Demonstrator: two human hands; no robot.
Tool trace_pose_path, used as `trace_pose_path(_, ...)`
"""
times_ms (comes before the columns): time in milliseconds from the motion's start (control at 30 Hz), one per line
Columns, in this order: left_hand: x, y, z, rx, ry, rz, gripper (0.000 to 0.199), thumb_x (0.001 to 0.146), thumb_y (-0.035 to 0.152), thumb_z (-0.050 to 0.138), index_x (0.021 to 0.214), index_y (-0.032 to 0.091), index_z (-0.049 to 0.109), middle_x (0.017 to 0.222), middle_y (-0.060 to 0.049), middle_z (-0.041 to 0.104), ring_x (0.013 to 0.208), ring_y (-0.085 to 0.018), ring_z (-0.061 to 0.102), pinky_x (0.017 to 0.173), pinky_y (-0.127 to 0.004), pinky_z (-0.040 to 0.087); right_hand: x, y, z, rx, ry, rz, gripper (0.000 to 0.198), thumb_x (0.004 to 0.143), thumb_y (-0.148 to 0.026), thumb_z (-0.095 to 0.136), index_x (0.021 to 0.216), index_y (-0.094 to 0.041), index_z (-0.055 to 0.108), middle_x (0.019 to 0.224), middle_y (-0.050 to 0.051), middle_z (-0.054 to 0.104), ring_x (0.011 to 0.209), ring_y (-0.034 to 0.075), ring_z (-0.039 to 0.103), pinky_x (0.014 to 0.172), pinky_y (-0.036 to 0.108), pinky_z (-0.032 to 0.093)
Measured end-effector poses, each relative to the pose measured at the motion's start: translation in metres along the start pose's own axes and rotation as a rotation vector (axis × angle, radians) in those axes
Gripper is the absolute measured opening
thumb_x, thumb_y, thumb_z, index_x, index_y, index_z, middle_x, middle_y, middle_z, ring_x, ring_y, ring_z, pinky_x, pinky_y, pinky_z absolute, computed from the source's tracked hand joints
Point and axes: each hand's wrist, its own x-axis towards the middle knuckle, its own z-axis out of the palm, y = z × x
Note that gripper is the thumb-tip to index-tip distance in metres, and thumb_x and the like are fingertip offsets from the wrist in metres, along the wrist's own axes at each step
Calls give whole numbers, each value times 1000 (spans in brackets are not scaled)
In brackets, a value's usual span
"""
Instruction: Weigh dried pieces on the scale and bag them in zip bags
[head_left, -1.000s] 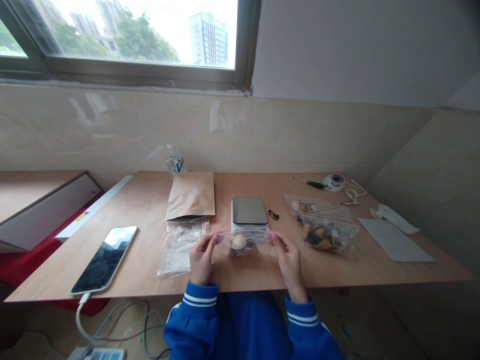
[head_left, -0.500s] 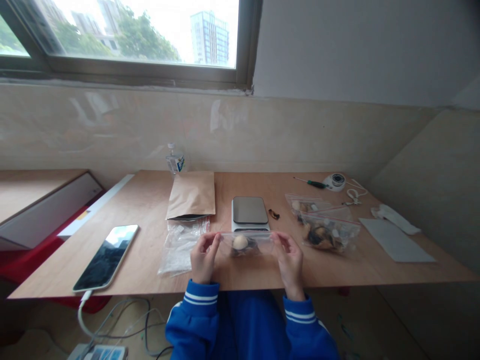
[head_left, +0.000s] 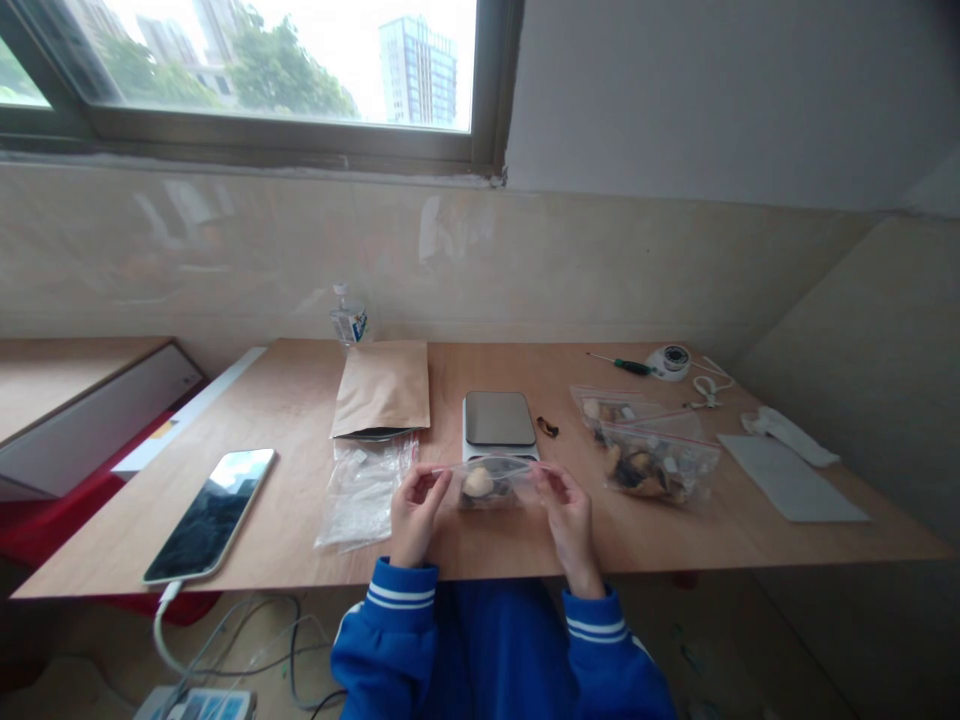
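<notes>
Between my hands a clear zip bag [head_left: 491,490] is held up by its top edge, just in front of the kitchen scale [head_left: 496,420]. Inside it I see a pale round piece and darker dried pieces. My left hand [head_left: 417,515] pinches the bag's left top corner between thumb and fingers. At the right top corner my right hand [head_left: 566,520] has its fingers closed on the edge. The bag hides the scale's near side. A small dark dried scrap [head_left: 547,427] lies right of the scale. Flat clear bags [head_left: 360,500] lie beside my left hand.
A brown paper pouch [head_left: 384,388] lies back left, a plastic bottle [head_left: 348,318] behind it. A phone [head_left: 214,515] with a cable rests at left. Filled zip bags [head_left: 652,470], a screwdriver [head_left: 630,367], a white camera [head_left: 670,362] and white paper [head_left: 791,480] are at right.
My hands have come slightly closer together, and the bag's top edge now bows between them. The other things stay where they were.
</notes>
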Motion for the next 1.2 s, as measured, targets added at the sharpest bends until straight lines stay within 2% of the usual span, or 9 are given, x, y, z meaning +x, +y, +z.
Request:
trace_pose_path(300,-1,-4,-7,-59,-26,-42,23,70,38,71,78,18,64,79,-3,66,78,-17,62,71,-27,51,-1,-3,-3,-74,22,-105,20,78,-39,65,83,-20,64,81,1,64,75,15,58,72,27,46)
trace_pose_path(467,0,-4,-4,-71,-27,-33,26,71,38,70,83,17,63,79,-3,65,79,-17,62,75,-28,51,-1,-2,-1,-1,-26,-22,22,78,-41,64,83,-20,62,79,1,65,75,15,60,70,27,49)
trace_pose_path(533,0,-4,-2,-91,-50,-49,29,70,39,70,86,16,63,80,-3,65,80,-17,62,75,-28,51,-1,-3,1,31,-53,-6,25,78,-41,64,91,-20,62,85,2,66,79,16,61,72,28,50)
trace_pose_path(667,0,-5,1,-93,-60,-57,28,69,37,72,86,16,64,75,0,62,71,-13,59,68,-23,49,-2,-5,6,70,-105,16,45,76,-41,66,116,-22,57,89,2,67,79,16,62,73,28,51)
trace_pose_path(800,1,-4,0,-87,-97,-81,26,69,38,71,81,15,66,76,-2,66,73,-14,60,70,-24,49,-3,-4,8,43,-112,50,31,75,-41,67,98,-20,65,85,4,68,78,17,62,69,29,51)
trace_pose_path(900,1,-2,-1,-58,-107,-95,26,69,39,70,78,15,65,77,-4,67,77,-17,62,73,-26,50,-3,-1,7,20,-89,12,24,75,-41,67,87,-20,67,83,3,68,79,18,62,71,29,50)
trace_pose_path(1033,0,3,-1,-8,-94,-85,28,70,40,70,78,14,65,77,-5,68,77,-18,63,74,-29,51,-2,-4,4,-72,-53,-105,20,77,-39,66,82,-19,68,79,2,65,75,16,58,72,28,47)
trace_pose_path(1200,0,4,-1,7,-90,-69,28,69,41,71,76,14,66,77,-7,69,76,-20,64,73,-32,52,-1,-9,-1,-118,-68,-136,21,79,-39,64,78,-18,68,75,2,63,76,17,57,72,29,46)
